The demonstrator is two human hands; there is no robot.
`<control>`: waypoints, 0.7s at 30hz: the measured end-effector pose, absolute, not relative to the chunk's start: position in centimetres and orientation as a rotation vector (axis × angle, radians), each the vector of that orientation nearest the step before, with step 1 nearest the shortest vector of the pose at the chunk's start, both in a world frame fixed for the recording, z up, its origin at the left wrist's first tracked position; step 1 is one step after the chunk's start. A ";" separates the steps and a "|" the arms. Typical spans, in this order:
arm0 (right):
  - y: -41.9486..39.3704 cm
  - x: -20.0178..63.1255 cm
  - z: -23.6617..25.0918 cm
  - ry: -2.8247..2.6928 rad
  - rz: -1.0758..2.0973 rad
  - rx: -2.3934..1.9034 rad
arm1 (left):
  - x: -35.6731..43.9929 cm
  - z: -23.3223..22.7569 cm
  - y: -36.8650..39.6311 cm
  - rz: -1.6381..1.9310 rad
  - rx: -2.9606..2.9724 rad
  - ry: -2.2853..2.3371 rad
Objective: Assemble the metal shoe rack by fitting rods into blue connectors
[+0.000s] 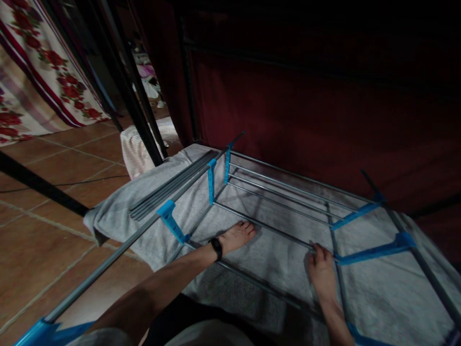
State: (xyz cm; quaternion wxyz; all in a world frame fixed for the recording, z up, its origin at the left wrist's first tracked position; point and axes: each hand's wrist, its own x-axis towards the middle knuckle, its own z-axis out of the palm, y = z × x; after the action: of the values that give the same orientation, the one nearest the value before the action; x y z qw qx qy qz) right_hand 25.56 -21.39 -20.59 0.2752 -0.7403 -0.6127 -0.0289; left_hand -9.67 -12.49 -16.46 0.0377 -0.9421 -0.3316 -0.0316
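A rack of grey metal rods [273,192] joined by blue plastic connectors [211,180] lies on a grey towel [259,269] in front of me. My left hand [236,236], a black band on its wrist, lies flat on the towel inside the frame, fingers stretched out and holding nothing. It lies just short of a cross rod. My right hand [321,271] has its fingers curled over a cross rod [277,230], next to a long blue connector [374,251].
A bundle of loose grey rods [169,187] rests on the towel's left part. Brown floor tiles [54,226] spread to the left, crossed by black poles [139,115]. Behind hang a dark red cloth [306,110] and a floral fabric [43,72].
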 end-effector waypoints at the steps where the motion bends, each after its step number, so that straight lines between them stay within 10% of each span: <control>1: -21.2 25.4 -20.7 -1.676 -0.083 -1.987 | -9.7 -16.5 -12.5 -0.096 -2.890 -1.014; 21: -22.5 25.9 -24.1 -1.695 0.431 -1.946 | -6.9 -13.5 -11.7 0.090 -3.002 -1.309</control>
State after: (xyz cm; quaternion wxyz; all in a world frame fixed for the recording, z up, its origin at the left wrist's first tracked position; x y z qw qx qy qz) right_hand 25.91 -22.54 -24.05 0.2595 -0.7183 -0.6256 0.1591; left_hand -6.93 -11.68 -13.48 -0.0672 -0.9142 -0.3986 0.0275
